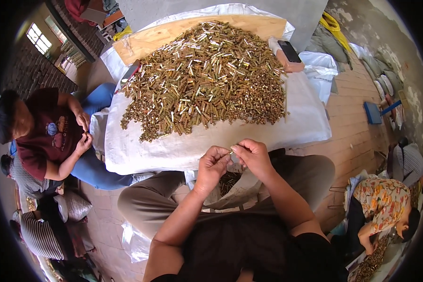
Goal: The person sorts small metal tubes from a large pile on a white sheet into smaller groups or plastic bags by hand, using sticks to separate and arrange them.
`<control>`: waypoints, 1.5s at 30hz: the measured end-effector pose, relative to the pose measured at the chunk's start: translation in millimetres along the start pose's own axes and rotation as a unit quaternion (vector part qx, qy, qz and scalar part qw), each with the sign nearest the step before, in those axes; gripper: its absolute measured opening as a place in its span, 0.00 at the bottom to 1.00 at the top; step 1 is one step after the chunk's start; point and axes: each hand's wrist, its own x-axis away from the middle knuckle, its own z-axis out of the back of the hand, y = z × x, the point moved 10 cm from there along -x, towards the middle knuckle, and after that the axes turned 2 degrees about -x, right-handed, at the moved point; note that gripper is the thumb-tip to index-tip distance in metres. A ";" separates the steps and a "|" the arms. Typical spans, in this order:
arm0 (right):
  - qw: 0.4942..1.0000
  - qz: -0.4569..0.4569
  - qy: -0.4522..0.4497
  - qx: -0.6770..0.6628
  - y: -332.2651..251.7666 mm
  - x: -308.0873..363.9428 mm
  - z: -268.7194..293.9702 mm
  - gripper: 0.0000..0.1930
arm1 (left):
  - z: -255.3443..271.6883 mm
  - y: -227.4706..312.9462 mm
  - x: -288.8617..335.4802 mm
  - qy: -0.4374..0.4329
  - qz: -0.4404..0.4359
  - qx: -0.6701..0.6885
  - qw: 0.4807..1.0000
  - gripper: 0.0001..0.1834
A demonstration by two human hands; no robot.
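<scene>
Metal piece [231, 152], small, slender and brass-coloured, held between both hands just off the near edge of the cloth-covered table [310, 117]. Thumb and forefinger of the left hand [213, 164] pinch it on one side, those of the right hand [252, 155] on the other. Below, a pale cloth bag [250, 188] opens around darker pieces [229, 182]. Beyond lies a heap [207, 80] of short rods, some shiny, some rust-brown, with smaller bits at its near right. A smooth wooden board [263, 24] backs it; a black phone [289, 50] lies at right. The floor [352, 98] is brick, the right wall [411, 89] patchy. Co-workers [37, 141] sit on both sides, some cut off by the dark rim. Fingertips hide much of the piece; its exact shape cannot be told.
</scene>
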 end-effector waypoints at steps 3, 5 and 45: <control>0.994 0.048 0.005 0.093 -7.7 -1.2 1.3 0.11 | 1.1 -0.2 -0.5 0.005 -0.001 -0.019 1.000 0.01; 0.975 0.134 0.021 0.178 -21.6 0.7 -0.9 0.12 | 3.7 -2.2 -0.6 0.010 0.007 -0.024 1.000 0.01; 0.819 0.185 0.130 0.527 6.2 -81.1 5.3 0.12 | 40.0 8.8 -72.8 0.125 -0.151 -0.598 0.777 0.14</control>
